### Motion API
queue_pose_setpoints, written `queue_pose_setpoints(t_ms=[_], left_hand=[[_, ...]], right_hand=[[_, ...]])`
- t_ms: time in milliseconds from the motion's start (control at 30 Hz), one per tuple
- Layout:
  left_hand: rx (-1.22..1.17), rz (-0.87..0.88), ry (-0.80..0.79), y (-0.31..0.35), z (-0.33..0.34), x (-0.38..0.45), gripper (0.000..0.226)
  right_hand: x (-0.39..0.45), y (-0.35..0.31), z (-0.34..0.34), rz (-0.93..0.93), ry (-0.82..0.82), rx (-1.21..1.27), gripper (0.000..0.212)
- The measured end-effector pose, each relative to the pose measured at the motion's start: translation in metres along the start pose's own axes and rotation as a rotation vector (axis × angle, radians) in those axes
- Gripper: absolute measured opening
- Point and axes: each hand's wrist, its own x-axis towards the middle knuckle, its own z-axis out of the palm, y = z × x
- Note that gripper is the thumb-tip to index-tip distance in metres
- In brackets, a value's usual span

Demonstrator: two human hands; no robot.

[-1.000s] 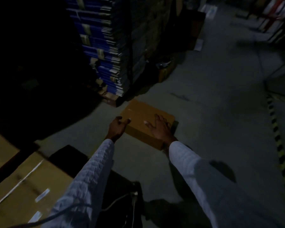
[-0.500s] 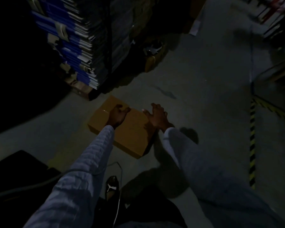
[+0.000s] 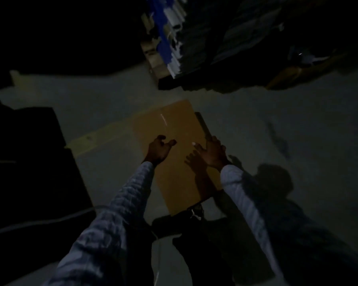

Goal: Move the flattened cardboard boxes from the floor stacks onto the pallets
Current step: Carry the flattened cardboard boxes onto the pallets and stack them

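A brown stack of flattened cardboard boxes (image 3: 178,141) lies on the grey floor right in front of me. My left hand (image 3: 160,149) hovers over its middle with the fingers loosely curled and nothing in them. My right hand (image 3: 211,154) lies spread on the top sheet at the stack's right edge; whether any finger hooks over that edge is too dark to tell. A tall pallet load of blue and white flattened boxes (image 3: 174,38) stands beyond the stack, at the top of the view.
A dark bulky mass (image 3: 29,153) fills the left side, with a cable (image 3: 50,221) running past it. My dark shoe (image 3: 195,211) is at the stack's near end. A pale floor strip (image 3: 95,137) lies left of the stack. The scene is very dim.
The view has tilted down and closed in on the cardboard stack. My right hand has shifted from the top face to the stack's right edge; my left hand stays over the middle.
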Motion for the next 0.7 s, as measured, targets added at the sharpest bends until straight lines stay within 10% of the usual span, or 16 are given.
queue_pose_setpoints(t_ms=[233,467,700], left_hand=[[-0.078,-0.174,0.117,-0.097,0.064,0.133,0.078],[-0.016,-0.527,0.404,-0.179,0.118,0.227,0.114],[-0.105,-0.571,0.565,-0.206,0.137,0.245,0.091]], right_hand=[[0.14,0.052,0.058,0.011,-0.093,0.066,0.066],[0.258,0.118,0.121,0.087,-0.068,0.018,0.109],[0.291,0.131,0.155,0.142,-0.12,0.207,0.117]])
